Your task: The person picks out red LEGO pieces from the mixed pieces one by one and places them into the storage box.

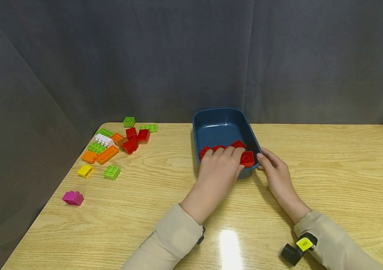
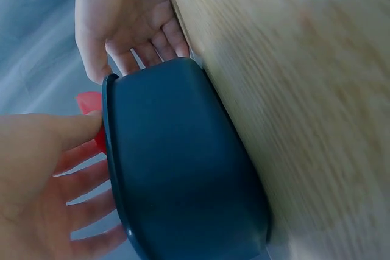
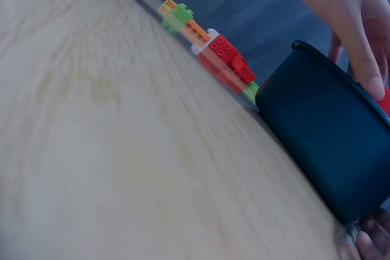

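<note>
A dark blue bin [image 1: 222, 132] stands on the table, with several red bricks [image 1: 247, 159] in its near end. My left hand [image 1: 216, 170] reaches over the near rim, fingers curled down around red bricks; its thumb lies against a red piece [image 2: 89, 100] in the left wrist view. How many it grips is hidden. At the bin's near right corner my right hand [image 1: 279, 178] holds the rim, thumb on top and fingers at the outer side. In the right wrist view its fingertips are low beside the bin [image 3: 323, 132].
Loose bricks lie at the table's left: a white one [image 1: 104, 140], a red one [image 1: 143, 135], an orange one [image 1: 107, 155], a yellow one [image 1: 85, 171], a green one [image 1: 112, 172] and a magenta one [image 1: 73, 198]. A grey curtain [image 1: 144, 56] hangs behind the table.
</note>
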`<state>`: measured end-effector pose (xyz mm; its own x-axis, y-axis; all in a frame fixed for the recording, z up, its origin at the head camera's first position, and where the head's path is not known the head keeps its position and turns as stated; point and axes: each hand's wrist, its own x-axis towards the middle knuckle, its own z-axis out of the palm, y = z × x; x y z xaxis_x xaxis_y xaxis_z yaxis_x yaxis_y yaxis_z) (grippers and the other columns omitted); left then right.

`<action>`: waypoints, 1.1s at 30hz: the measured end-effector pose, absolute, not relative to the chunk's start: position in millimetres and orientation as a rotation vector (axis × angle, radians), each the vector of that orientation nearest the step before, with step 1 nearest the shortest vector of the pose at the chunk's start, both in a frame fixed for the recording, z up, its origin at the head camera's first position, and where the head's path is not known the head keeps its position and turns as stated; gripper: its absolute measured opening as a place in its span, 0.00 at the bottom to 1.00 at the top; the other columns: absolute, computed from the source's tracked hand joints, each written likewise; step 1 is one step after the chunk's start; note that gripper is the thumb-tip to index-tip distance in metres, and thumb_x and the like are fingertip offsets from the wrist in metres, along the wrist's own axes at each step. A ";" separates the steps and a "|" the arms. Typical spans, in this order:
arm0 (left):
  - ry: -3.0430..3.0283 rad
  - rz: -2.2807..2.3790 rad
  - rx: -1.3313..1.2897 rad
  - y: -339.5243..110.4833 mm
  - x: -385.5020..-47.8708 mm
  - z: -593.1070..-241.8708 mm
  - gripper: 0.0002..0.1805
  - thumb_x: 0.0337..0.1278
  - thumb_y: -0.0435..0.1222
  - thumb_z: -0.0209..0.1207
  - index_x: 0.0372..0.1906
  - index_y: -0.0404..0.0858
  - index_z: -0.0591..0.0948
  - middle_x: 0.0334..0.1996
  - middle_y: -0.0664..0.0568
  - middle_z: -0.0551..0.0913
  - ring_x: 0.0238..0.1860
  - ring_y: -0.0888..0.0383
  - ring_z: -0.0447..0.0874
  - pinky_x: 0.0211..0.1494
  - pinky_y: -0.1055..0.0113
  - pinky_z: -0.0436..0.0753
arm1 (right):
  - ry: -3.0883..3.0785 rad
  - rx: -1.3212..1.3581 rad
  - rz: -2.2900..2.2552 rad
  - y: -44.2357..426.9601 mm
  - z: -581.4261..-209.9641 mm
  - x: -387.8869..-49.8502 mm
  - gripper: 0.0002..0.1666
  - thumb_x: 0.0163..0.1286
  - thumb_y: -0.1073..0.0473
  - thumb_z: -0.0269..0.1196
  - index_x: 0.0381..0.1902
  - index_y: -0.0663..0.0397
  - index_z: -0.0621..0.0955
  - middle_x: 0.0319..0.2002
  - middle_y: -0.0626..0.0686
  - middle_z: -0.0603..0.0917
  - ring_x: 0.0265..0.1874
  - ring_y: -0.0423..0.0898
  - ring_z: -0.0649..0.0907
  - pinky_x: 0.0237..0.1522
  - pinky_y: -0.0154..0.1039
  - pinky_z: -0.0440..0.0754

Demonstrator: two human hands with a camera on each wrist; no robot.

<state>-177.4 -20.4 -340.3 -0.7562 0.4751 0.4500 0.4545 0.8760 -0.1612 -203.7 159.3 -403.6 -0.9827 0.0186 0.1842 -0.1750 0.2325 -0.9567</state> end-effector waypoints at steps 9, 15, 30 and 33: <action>-2.633 0.061 -0.629 -21.9 -179.8 -339.7 0.22 0.64 0.49 0.63 0.60 0.47 0.80 0.50 0.56 0.85 0.45 0.57 0.84 0.43 0.63 0.79 | -2.329 0.140 1.862 158.9 -403.1 -204.2 0.33 0.79 0.46 0.51 0.70 0.64 0.69 0.64 0.62 0.74 0.46 0.33 0.79 0.47 0.24 0.77; -2.637 0.060 -0.614 -24.1 -180.0 -337.6 0.20 0.64 0.49 0.63 0.58 0.48 0.82 0.48 0.57 0.85 0.44 0.58 0.84 0.44 0.62 0.79 | -2.343 0.130 1.861 159.0 -402.0 -203.1 0.33 0.79 0.46 0.51 0.71 0.63 0.68 0.65 0.63 0.73 0.46 0.34 0.79 0.48 0.24 0.76; -2.597 -0.050 -0.611 -41.9 -190.6 -333.7 0.14 0.65 0.44 0.62 0.53 0.47 0.85 0.44 0.56 0.87 0.39 0.57 0.85 0.36 0.66 0.77 | -2.352 0.136 1.853 159.4 -403.4 -202.7 0.33 0.78 0.45 0.51 0.71 0.61 0.69 0.65 0.61 0.74 0.46 0.35 0.79 0.48 0.24 0.76; -2.598 -0.106 -0.592 -47.1 -194.5 -332.7 0.13 0.66 0.43 0.62 0.52 0.47 0.85 0.45 0.55 0.87 0.39 0.57 0.84 0.37 0.65 0.77 | -2.351 0.137 1.853 159.5 -403.5 -202.8 0.33 0.79 0.45 0.51 0.71 0.61 0.69 0.65 0.61 0.74 0.46 0.35 0.79 0.48 0.25 0.76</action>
